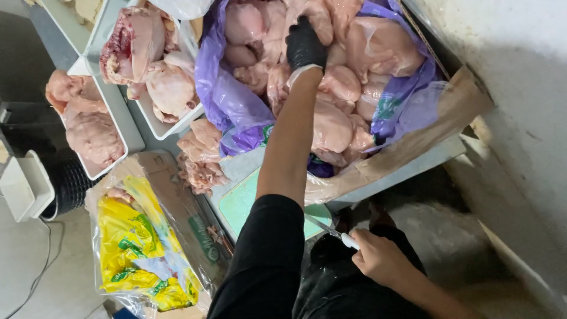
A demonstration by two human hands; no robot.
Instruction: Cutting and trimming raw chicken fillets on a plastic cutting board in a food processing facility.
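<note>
My left hand (304, 44), in a black glove, reaches into a cardboard box (425, 139) lined with a purple plastic bag (221, 94). The box is full of raw chicken pieces (342, 82), and the gloved fingers are closed on one piece near the top of the heap. My bare right hand (381, 257) stays low, close to my body. It grips a knife (331, 231) by its white handle, the blade pointing toward a green cutting board (239, 201). A small pile of cut chicken (201, 156) lies at the board's far end.
Two white trays (177, 124) (133, 142) to the left hold more raw chicken. A plastic-lined box with a yellow bag (139, 248) sits lower left. A black ribbed hose (68, 183) and a white device (23, 186) are at far left. A wall runs along the right.
</note>
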